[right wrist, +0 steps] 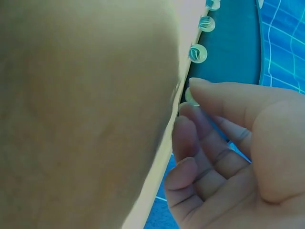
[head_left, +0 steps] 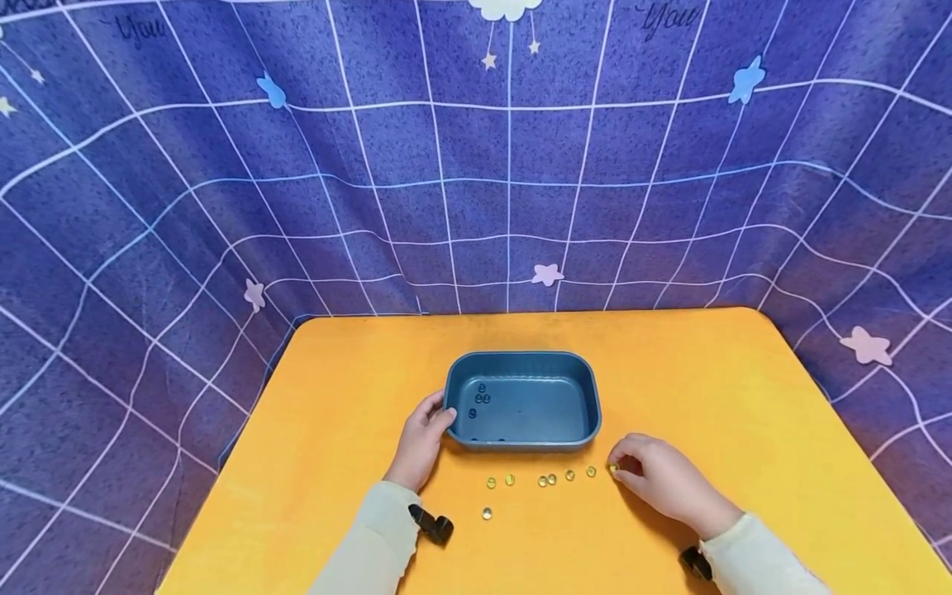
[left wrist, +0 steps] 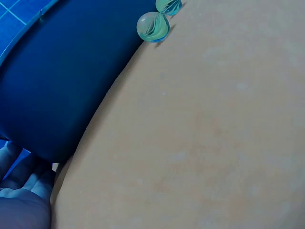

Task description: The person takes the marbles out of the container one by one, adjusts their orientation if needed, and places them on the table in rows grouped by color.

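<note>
Glassy yellowish marble (head_left: 613, 468) is pinched in the right hand (head_left: 658, 481), roughly 4 o'clock of the blue tub (head_left: 539, 405), mostly hidden by fingertips (right wrist: 200, 87), pattern unreadable. Tub's gripped at 8 o'clock by the left hand (head_left: 418, 448).

So there's a purple-blue curtain (head_left: 476, 140) round the back and sides with wavy grid lines (head_left: 509, 157), pink stars (head_left: 867, 345), plus a white cloud (head_left: 506, 8) and "You" lettering (head_left: 671, 16) up top. Table (head_left: 684, 364)'s yellow-orange with rounded far corners.
</note>
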`<action>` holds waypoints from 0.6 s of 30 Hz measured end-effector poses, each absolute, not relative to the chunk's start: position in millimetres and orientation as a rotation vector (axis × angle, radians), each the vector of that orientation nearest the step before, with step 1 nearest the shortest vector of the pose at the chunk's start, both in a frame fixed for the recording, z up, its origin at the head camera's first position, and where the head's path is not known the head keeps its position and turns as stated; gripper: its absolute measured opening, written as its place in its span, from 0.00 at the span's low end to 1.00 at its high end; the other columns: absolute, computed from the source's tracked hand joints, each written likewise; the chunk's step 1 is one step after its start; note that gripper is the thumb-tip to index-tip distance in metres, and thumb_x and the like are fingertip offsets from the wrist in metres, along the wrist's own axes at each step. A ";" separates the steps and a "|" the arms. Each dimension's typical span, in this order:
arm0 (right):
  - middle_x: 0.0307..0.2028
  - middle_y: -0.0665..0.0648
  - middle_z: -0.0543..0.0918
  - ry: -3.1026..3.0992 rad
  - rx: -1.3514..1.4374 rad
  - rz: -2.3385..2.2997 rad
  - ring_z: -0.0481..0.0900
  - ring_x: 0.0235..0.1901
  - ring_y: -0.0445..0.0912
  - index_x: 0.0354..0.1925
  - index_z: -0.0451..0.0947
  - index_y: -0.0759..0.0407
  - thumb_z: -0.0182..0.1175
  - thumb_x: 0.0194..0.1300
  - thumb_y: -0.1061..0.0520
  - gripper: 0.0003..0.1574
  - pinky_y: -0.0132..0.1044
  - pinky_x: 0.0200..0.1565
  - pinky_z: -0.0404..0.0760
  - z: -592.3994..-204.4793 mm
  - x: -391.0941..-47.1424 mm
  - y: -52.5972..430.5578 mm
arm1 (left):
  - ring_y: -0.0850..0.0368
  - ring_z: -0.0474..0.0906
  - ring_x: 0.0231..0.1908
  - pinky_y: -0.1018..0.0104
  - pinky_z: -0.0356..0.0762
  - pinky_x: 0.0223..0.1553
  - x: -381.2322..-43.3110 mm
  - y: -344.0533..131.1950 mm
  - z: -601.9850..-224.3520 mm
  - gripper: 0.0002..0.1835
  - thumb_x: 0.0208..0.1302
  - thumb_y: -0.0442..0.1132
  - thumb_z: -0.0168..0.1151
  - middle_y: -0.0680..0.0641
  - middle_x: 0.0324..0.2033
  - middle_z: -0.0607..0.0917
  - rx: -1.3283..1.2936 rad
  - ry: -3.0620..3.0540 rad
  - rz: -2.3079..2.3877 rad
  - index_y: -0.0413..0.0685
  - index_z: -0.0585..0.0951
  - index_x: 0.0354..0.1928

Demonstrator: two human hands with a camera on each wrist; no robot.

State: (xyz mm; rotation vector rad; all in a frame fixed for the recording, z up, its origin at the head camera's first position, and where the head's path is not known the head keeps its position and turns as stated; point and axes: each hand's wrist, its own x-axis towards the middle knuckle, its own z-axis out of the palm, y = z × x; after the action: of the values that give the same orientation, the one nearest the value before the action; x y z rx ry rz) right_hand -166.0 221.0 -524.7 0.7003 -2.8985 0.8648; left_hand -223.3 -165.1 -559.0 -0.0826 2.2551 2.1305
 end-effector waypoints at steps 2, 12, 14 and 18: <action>0.34 0.40 0.80 -2.890 0.703 0.847 0.76 0.35 0.36 0.34 0.83 0.48 0.74 0.59 0.64 0.12 0.40 0.41 0.82 -525.0 -166.4 221.8 | 0.54 0.71 0.69 0.58 0.67 0.69 -224.1 -165.1 -559.4 0.23 0.77 0.45 0.60 0.51 0.67 0.77 -0.075 2.257 2.137 0.54 0.75 0.71; 0.33 0.39 0.79 -2.924 0.676 0.786 0.76 0.34 0.36 0.34 0.84 0.47 0.75 0.59 0.63 0.12 0.42 0.42 0.83 -526.9 -169.3 222.9 | 0.56 0.72 0.68 0.59 0.68 0.69 -224.1 -165.6 -560.6 0.24 0.76 0.46 0.61 0.53 0.66 0.78 -0.091 2.271 2.128 0.56 0.75 0.70; 0.33 0.39 0.78 -2.930 0.688 0.777 0.76 0.34 0.36 0.35 0.84 0.47 0.74 0.59 0.63 0.11 0.42 0.42 0.83 -527.1 -169.6 222.7 | 0.57 0.72 0.68 0.58 0.67 0.70 -224.1 -165.8 -560.8 0.23 0.76 0.48 0.61 0.54 0.66 0.78 -0.096 2.269 2.118 0.57 0.75 0.70; 0.33 0.40 0.78 -2.919 0.714 0.764 0.77 0.35 0.37 0.35 0.84 0.48 0.75 0.58 0.63 0.11 0.43 0.42 0.83 -526.7 -169.7 221.4 | 0.58 0.70 0.69 0.58 0.66 0.70 -224.3 -166.5 -561.4 0.23 0.75 0.50 0.61 0.56 0.67 0.77 -0.103 2.266 2.104 0.60 0.75 0.70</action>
State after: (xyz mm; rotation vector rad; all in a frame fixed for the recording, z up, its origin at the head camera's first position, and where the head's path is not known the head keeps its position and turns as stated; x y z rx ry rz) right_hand -169.7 221.4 -526.7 0.7139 -2.9186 0.7642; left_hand -224.3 -166.5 -561.4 -0.1026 2.2662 2.1044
